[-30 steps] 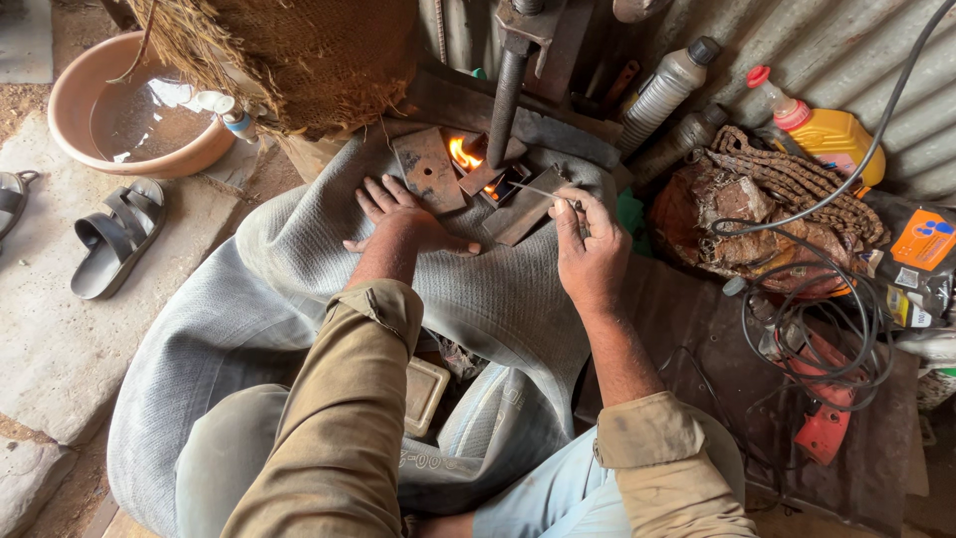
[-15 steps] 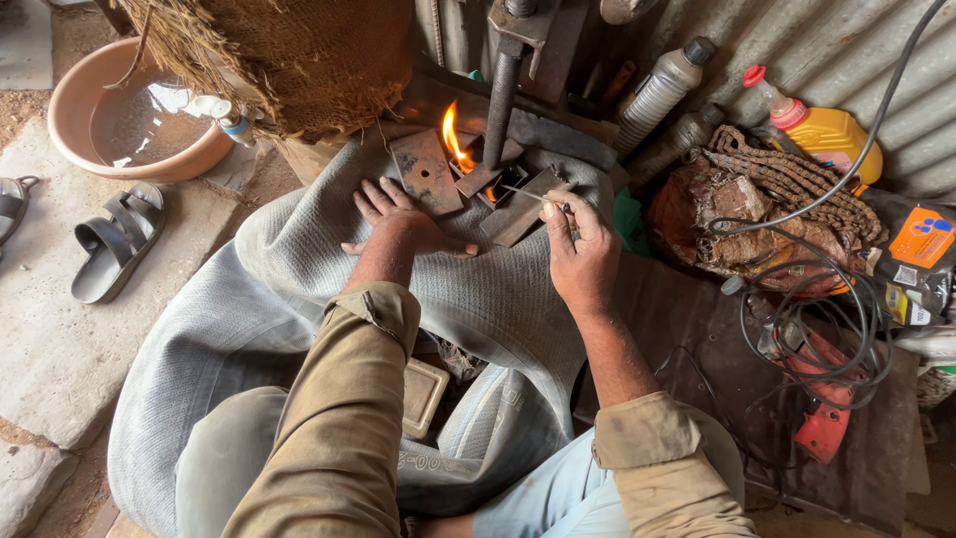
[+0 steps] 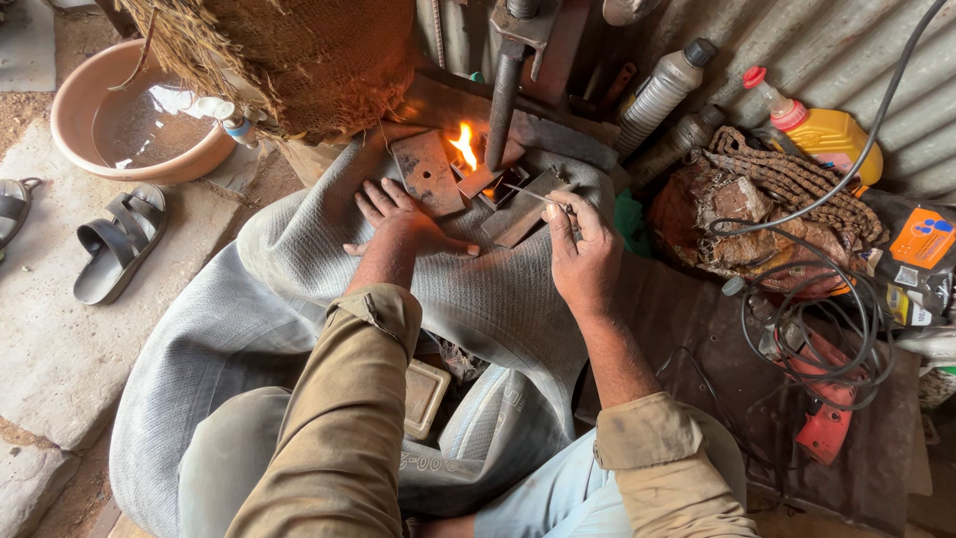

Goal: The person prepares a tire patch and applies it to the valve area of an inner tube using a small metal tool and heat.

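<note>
Left hand (image 3: 398,221) rests flat, fingers spread, on grey cloth (image 3: 478,299) just near a rusty metal plate (image 3: 428,171). Right hand (image 3: 583,254) pinches a thin metal rod (image 3: 538,196), its tip reaching left toward a small flame (image 3: 463,146) among metal pieces.

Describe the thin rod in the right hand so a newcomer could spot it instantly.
Start at the small flame near the top centre, above the grey cloth. Just below and right of it, the right hand pinches a thin metal rod that angles up-left toward the fire. Unlike the flat metal plates around it, it is wire-thin and held, not lying down.
</note>
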